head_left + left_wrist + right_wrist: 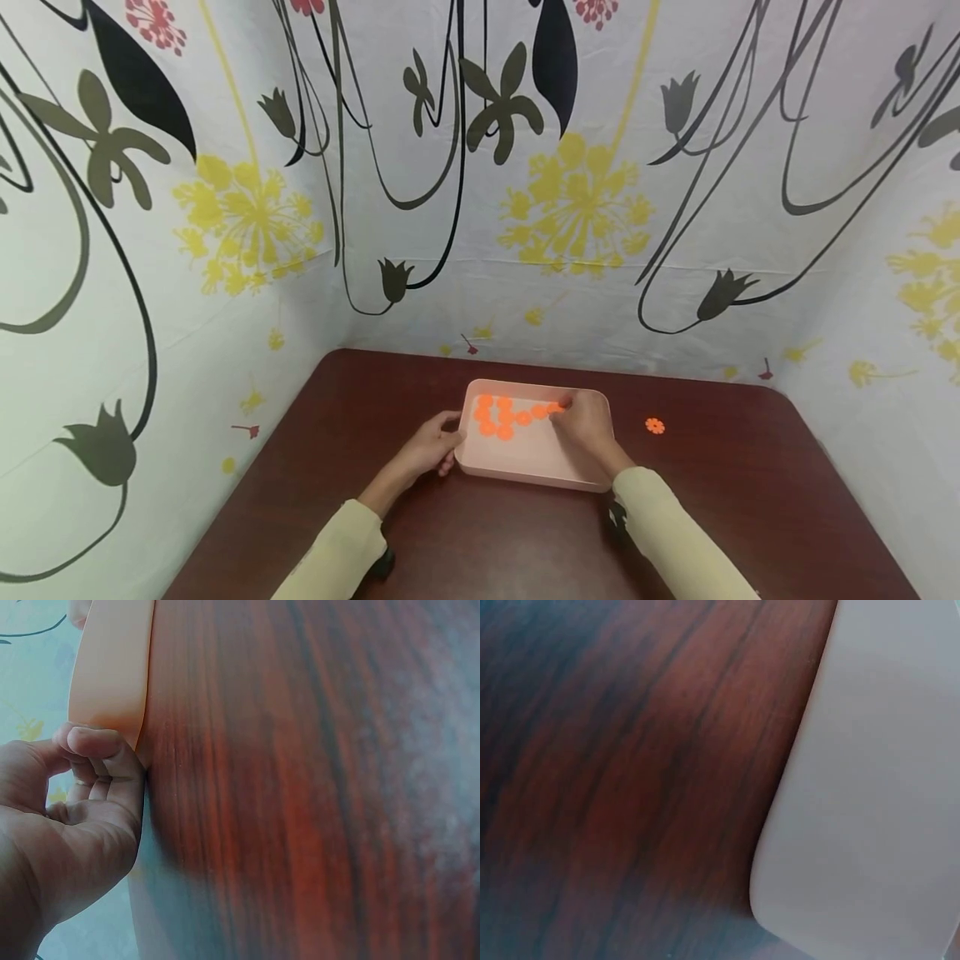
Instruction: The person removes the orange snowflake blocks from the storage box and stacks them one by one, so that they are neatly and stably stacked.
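A shallow peach tray (525,475) lies on the table, with several small orange flower-shaped pieces (505,432) inside it, mostly in its left half and along a row to the right. My left hand (427,446) grips the tray's left edge; in the left wrist view, the curled fingers and thumb of that hand (90,802) meet at the tray's corner (109,682). Reaching over the tray's right side, my right hand (587,421) pinches an orange flower piece (555,407) at the end of the row. The right wrist view has only the tray's outer wall (862,787).
One loose orange flower piece (655,426) lies on the dark red-brown wooden table (480,542), right of the tray. Flower-printed cloth (450,308) hangs close behind the table and along both sides.
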`<state>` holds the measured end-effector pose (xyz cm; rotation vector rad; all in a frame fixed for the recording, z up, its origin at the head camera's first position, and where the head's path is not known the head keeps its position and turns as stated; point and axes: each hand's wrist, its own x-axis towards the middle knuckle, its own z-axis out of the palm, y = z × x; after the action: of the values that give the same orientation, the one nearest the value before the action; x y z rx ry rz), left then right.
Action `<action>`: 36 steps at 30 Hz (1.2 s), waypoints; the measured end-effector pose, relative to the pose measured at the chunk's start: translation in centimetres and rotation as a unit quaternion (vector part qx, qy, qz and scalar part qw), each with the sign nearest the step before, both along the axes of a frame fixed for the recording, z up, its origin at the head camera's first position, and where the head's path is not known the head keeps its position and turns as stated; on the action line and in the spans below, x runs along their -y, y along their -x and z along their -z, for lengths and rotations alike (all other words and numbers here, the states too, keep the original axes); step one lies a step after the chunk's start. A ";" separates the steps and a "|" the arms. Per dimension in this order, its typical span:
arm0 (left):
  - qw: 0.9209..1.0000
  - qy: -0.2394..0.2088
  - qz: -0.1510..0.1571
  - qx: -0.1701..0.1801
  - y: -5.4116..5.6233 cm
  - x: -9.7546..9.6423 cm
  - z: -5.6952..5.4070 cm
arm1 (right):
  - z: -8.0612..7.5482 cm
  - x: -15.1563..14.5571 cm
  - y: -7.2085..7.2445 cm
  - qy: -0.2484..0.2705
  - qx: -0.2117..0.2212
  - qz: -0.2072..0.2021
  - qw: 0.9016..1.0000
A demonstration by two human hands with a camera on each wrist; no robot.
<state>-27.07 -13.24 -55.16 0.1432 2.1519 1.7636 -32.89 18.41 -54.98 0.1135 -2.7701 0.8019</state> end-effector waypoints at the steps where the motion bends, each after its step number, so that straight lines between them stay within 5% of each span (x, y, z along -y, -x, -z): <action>1: 1.000 -0.001 0.000 -0.001 0.0 0.0 0.0 | 0.0 0.0 0.0 -0.001 0.000 0.002 1.000; 12: 1.000 0.005 0.001 0.000 -0.3 -0.1 -0.3 | -0.1 0.1 -0.3 0.014 0.017 0.011 1.000; 22: 1.000 0.000 -0.002 0.007 -0.1 -0.1 -0.2 | -2.2 -0.7 -0.9 0.073 0.067 -0.008 0.995; 36: 1.000 0.005 -0.002 0.003 -0.2 0.0 -0.4 | -3.8 -5.1 -1.4 0.100 0.046 0.021 0.994</action>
<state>-26.91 -13.26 -54.77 0.1293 2.1578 1.7532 -31.53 23.52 -51.21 -0.0195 -2.7475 1.0931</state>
